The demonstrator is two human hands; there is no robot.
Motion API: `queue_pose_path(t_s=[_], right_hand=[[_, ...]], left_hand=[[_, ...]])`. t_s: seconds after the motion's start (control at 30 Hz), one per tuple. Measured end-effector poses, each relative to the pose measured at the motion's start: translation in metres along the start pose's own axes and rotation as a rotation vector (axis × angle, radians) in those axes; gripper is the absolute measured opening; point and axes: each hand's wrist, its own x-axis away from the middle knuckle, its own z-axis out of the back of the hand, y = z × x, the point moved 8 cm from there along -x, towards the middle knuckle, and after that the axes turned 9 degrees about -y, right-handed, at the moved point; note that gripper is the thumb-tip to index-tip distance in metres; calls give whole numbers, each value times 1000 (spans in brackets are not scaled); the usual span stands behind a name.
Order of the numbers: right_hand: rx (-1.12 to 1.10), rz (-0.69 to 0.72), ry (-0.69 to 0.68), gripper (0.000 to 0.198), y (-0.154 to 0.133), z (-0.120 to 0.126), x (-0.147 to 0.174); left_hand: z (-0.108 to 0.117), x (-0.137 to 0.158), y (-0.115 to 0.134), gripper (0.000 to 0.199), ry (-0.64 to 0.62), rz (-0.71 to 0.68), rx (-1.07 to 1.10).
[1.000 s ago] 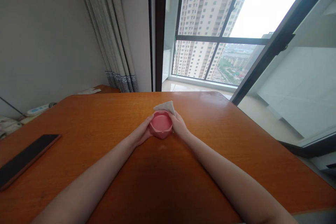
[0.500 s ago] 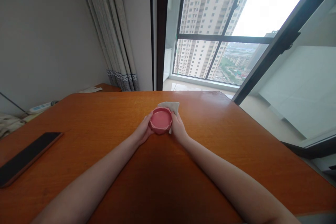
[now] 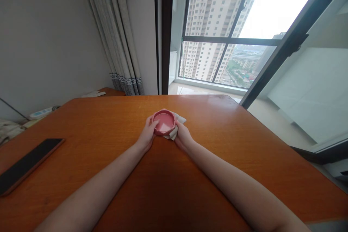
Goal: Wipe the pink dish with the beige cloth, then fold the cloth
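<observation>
A small round pink dish [image 3: 164, 122], shallow and with an uneven, notched rim like an ashtray's, is held between my hands above the middle of the table. My left hand [image 3: 146, 135] grips its left side, thumb over the rim. On the other side, my right hand [image 3: 185, 136] is closed on a whitish cloth [image 3: 173, 135] and presses it to the dish's right side. The cloth shows behind and below the dish; the fingers under it are hidden. The dish's open face is tilted toward me.
The brown wooden table [image 3: 108, 116] spreads beneath my arms. A long dark flat slab [image 3: 29, 165] lies at its left. Past the left edge are a white power strip [image 3: 40, 112] and some fabric [image 3: 11, 130]. A curtain [image 3: 116, 36] and a window [image 3: 217, 40] stand beyond the table.
The dish has shifted slightly left and up and turned a little. The cloth has slid from behind its top to its right and lower edge. My left thumb now reaches over the rim.
</observation>
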Motion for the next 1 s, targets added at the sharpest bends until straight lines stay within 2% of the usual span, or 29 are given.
queue_pose_path(t_s=[0.07,0.13,0.27,0.4,0.47,0.63,0.83,0.93,1.0], right_hand=[[32,23,20,23,-9,6,-4],[66,-6,11,24,-10,8,-6],[87,-47,-1,22,3,3,-1],[60,-1,-143,26,14,-13,2],[82,28,-146,28,12,-11,0],[197,118,3,28,-5,12,-7],[222,53,-82,33,7,3,-4],[225,52,-124,37,11,-3,-1],[242,68,-116,38,9,-2,-1]], left_hand=[[0,2,-10,36,-9,123,-94],[3,2,-13,34,0,155,-174],[15,-3,0,27,89,-73,-180],[25,-4,7,27,149,-191,-94],[25,-3,6,28,148,-187,-112],[22,1,-10,21,175,6,-137],[21,3,3,24,227,-137,-14],[18,2,8,27,178,-178,25],[16,2,7,26,146,-159,-10]])
